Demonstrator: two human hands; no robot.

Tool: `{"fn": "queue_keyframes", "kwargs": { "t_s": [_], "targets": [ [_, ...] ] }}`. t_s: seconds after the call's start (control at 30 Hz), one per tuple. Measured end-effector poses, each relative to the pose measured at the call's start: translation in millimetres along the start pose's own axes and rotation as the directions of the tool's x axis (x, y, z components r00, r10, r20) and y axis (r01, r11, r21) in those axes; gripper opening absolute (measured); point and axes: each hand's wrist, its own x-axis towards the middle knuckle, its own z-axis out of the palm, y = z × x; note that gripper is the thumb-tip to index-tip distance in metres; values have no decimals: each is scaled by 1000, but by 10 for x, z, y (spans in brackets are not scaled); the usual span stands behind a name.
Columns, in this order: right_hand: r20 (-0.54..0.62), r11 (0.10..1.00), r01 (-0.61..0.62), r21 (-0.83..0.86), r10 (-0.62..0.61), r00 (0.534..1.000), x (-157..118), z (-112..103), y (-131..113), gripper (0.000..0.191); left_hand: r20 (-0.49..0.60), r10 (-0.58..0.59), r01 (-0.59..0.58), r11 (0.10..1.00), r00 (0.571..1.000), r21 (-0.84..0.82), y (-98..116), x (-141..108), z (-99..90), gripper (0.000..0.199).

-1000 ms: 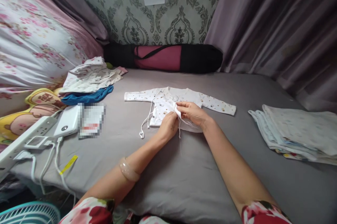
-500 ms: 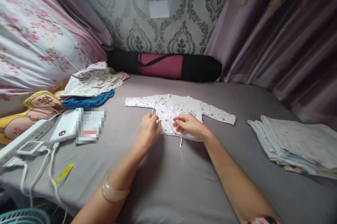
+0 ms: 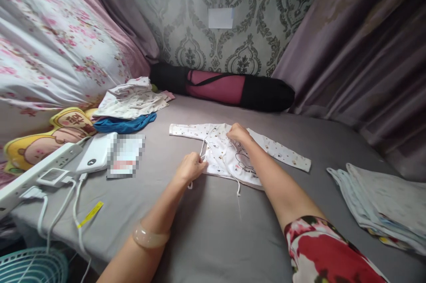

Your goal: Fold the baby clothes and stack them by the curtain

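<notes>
A small white baby top with a scattered print lies spread on the grey sheet, its sleeves stretched out to both sides. Thin white ties trail from it past the lower hem. My left hand is closed at the top's lower left side edge, a tie passing by the fingers. Up by the neckline, my right hand is closed with its fingertips on the fabric. My right forearm covers part of the top's right side and the printed figure on its front.
On the left are a pile of clothes, a blue cloth, a yellow cushion, a white power bank and a power strip with cables. Folded clothes lie at right. A long black and pink bag lies along the wall.
My right hand has moved up from the front of the top to its neckline. My left hand has moved down to the lower side edge. The view has shifted slightly left.
</notes>
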Motion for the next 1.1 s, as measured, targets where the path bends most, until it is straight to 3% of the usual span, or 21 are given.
{"fn": "queue_keyframes", "kwargs": {
  "t_s": [0.1, 0.2, 0.4, 0.6, 0.7, 0.77, 0.83, 0.9, 0.93, 1.03, 1.1],
  "targets": [
    [116, 998, -49, -25, 51, 992, 113, 27, -13, 24, 22, -14, 14, 1000, 1000, -24, -22, 9, -20, 19],
    [149, 999, -34, -10, 36, 988, 167, 45, 13, 24, 43, -11, 12, 1000, 999, -28, -57, 22, -32, 18],
    [-110, 998, -13, -62, 6, 994, 79, 109, 112, 25, 105, -9, 12, 999, 994, -33, -93, 35, -89, 14],
    [-211, 991, 81, -103, -101, 972, -66, 236, 173, 34, 94, 6, -4, 1000, 996, -20, -96, 11, -110, 14],
    [-315, 968, 172, -183, -224, 922, -145, 263, 137, 42, -31, 85, -84, 996, 996, 27, -98, -12, -68, 6],
    [-297, 931, 294, -216, -349, 889, -180, 295, 88, 46, -190, 229, -217, 973, 955, 83, -95, -19, -12, 7],
    [-194, 878, 428, -214, -468, 862, -194, 357, 37, 50, -274, 435, -413, 900, 858, 138, -95, -8, 60, 16],
    [-90, 848, 497, -185, -518, 851, -195, 448, -2, 57, -215, 593, -569, 805, 776, 167, -113, 18, 129, 27],
    [-56, 851, 500, -163, -514, 856, -194, 499, -15, 60, -154, 623, -601, 782, 767, 167, -133, 35, 156, 34],
    [-25, 878, 470, -92, -474, 880, -188, 626, -31, 64, 15, 549, -545, 824, 835, 155, -221, 74, 181, 52],
    [-34, 882, 468, -51, -470, 882, -169, 652, -31, 63, 60, 485, -488, 859, 872, 155, -274, 82, 157, 59]
  ]
}}
